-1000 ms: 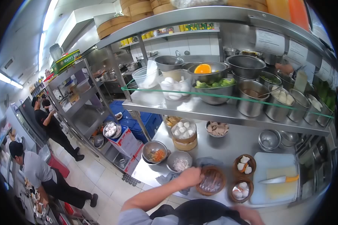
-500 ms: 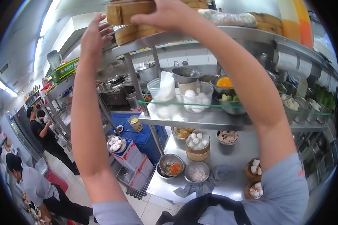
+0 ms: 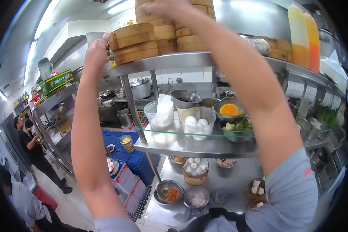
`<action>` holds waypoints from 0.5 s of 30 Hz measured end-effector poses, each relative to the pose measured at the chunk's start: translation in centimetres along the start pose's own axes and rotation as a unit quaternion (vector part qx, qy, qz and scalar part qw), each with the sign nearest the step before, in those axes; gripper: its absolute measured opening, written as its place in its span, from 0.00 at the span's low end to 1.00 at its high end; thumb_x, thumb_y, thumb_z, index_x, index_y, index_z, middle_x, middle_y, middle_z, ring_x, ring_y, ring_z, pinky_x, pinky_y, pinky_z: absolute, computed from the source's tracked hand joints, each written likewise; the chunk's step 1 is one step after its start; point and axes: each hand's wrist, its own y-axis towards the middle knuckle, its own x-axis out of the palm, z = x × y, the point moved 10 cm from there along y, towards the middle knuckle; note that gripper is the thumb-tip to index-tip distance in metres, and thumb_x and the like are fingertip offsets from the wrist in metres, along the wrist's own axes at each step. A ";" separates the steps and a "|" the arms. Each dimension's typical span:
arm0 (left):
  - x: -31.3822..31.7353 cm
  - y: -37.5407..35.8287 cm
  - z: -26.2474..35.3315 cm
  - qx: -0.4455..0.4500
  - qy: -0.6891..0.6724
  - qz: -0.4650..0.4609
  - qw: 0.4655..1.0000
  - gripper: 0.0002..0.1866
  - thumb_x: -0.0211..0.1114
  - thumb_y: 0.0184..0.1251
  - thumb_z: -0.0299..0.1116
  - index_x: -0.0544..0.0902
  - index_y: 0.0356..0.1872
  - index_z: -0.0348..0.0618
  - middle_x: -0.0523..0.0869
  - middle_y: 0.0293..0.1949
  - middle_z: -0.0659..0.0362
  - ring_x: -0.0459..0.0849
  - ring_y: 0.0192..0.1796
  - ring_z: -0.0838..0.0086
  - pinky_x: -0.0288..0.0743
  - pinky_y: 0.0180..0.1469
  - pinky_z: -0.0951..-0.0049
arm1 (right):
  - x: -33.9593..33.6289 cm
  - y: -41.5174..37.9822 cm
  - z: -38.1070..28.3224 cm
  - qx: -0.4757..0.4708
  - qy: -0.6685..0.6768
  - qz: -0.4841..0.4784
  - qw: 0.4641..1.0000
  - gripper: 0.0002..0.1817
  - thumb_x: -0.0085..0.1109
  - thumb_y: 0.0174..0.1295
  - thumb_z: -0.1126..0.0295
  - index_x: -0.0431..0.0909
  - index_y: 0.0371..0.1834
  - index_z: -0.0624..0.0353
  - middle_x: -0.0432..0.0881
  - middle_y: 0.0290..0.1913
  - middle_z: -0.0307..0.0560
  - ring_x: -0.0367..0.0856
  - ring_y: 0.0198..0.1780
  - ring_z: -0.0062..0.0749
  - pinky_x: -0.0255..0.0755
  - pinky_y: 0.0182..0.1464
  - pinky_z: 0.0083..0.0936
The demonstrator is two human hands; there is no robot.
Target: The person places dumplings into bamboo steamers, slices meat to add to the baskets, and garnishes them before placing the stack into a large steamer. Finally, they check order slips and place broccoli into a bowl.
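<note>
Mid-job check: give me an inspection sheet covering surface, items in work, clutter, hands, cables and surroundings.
Surface: steel counter below the shelves.
Job's things: stacked bamboo steamers on the top shelf.
Clutter: crumpled cloth on the counter, beside a bowl of chopped pale pieces.
Left hand: at the left side of the front steamers; contact unclear.
Right hand: blurred, raised by the taller stack; grip unclear.
Cables: nothing seen.
Surroundings: person in black and person in grey at left; blue bins on the floor side.
</note>
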 end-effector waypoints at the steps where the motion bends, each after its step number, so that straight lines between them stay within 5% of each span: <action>1: -1.0 -0.2 1.5 0.052 0.059 0.044 0.996 0.30 0.60 0.72 0.55 0.79 0.57 0.34 0.83 0.52 0.50 0.83 0.52 0.64 0.75 0.56 0.65 | -2.0 0.9 2.0 0.001 -0.054 0.041 0.998 0.39 0.61 0.58 0.43 0.74 0.63 0.66 0.75 0.64 0.66 0.76 0.65 0.53 0.71 0.64 0.41; 2: -1.3 -0.3 1.7 0.050 0.055 0.054 0.996 0.30 0.60 0.72 0.55 0.79 0.57 0.34 0.83 0.52 0.50 0.83 0.52 0.64 0.75 0.56 0.65 | -4.0 2.1 3.4 -0.002 -0.108 0.081 0.991 0.39 0.59 0.59 0.42 0.74 0.65 0.63 0.73 0.67 0.64 0.74 0.67 0.53 0.69 0.67 0.42; 4: -1.4 -2.3 6.5 0.248 0.146 0.123 0.950 0.27 0.62 0.69 0.50 0.81 0.53 0.34 0.84 0.50 0.47 0.81 0.58 0.58 0.73 0.61 0.61 | -5.3 3.3 4.2 -0.091 -0.176 0.041 0.979 0.42 0.59 0.57 0.39 0.73 0.66 0.62 0.69 0.71 0.62 0.71 0.70 0.52 0.65 0.71 0.40; 6: 0.0 -6.1 10.7 0.385 0.224 0.153 0.882 0.23 0.63 0.66 0.45 0.81 0.54 0.37 0.84 0.52 0.46 0.81 0.59 0.53 0.73 0.61 0.60 | -5.4 6.6 10.1 0.031 -0.241 0.051 0.969 0.43 0.59 0.57 0.36 0.74 0.66 0.61 0.72 0.70 0.60 0.70 0.70 0.52 0.64 0.71 0.39; 9: 3.6 -8.5 13.7 0.476 0.235 0.115 0.839 0.21 0.65 0.65 0.42 0.81 0.54 0.38 0.85 0.52 0.48 0.82 0.57 0.54 0.73 0.60 0.61 | -4.0 7.0 12.8 0.057 -0.288 -0.025 0.956 0.45 0.59 0.55 0.34 0.76 0.64 0.62 0.74 0.68 0.60 0.71 0.70 0.52 0.65 0.70 0.38; 13: 10.7 -7.8 15.7 0.464 0.209 -0.020 0.861 0.21 0.65 0.64 0.40 0.80 0.53 0.38 0.84 0.54 0.47 0.81 0.58 0.54 0.73 0.61 0.61 | -5.7 5.1 12.1 0.123 -0.229 -0.041 0.965 0.44 0.60 0.56 0.35 0.76 0.63 0.65 0.76 0.66 0.63 0.73 0.68 0.54 0.68 0.68 0.37; 15: 15.6 -5.7 15.3 0.467 0.256 -0.043 0.845 0.22 0.65 0.62 0.37 0.79 0.56 0.39 0.83 0.55 0.47 0.81 0.60 0.55 0.73 0.62 0.60 | -8.4 4.9 11.2 0.079 -0.125 0.054 0.987 0.44 0.63 0.56 0.38 0.75 0.62 0.69 0.77 0.63 0.66 0.75 0.66 0.55 0.70 0.66 0.37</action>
